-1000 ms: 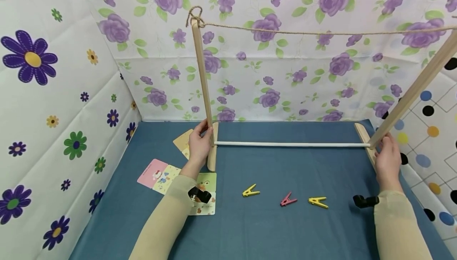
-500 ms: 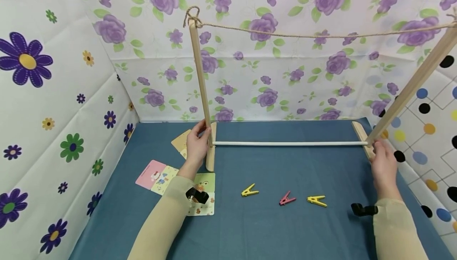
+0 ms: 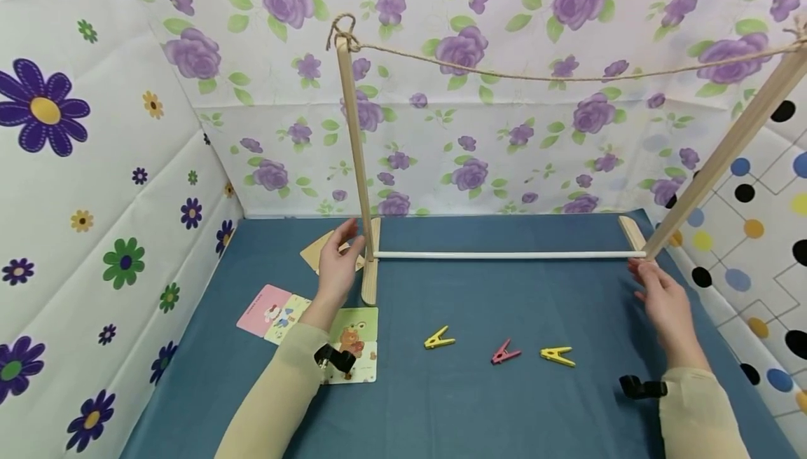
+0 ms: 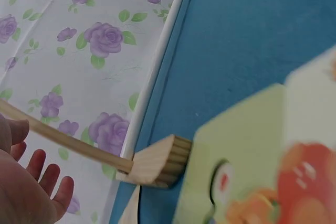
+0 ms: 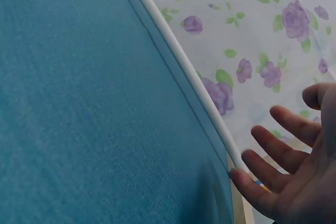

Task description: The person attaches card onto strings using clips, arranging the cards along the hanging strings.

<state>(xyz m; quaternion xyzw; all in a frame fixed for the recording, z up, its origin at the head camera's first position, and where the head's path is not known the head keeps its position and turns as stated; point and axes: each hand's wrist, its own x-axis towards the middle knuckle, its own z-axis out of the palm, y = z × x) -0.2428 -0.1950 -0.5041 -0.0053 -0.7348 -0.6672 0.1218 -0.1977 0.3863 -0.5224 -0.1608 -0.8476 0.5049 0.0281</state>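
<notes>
A small wooden clothesline frame stands toward the back of the table. Its left post (image 3: 354,136) rises from a flat foot (image 3: 370,285); the right post (image 3: 725,154) leans outward in the head view. A white rod (image 3: 504,255) joins the posts low down, and slack twine (image 3: 555,79) runs between their tops. My left hand (image 3: 337,266) is just left of the left post, fingers spread and holding nothing, as the left wrist view confirms. Near the rod's right end is my right hand (image 3: 665,305), its fingers loosely spread; in the right wrist view a fingertip (image 5: 240,177) overlaps the rod's end.
Two yellow clothespins (image 3: 557,356) and a pink clothespin (image 3: 506,352) lie in front of the frame on the blue cloth (image 3: 479,410). Picture cards, one pink (image 3: 265,308), one green (image 3: 358,326) and one tan (image 3: 312,252), lie around my left forearm. Floral sheeting (image 3: 466,115) hangs behind.
Both hands have let go of the posts. My left hand moved slightly left; the right moved left and down toward the front. The twine sags more, and the right post has shifted slightly left.
</notes>
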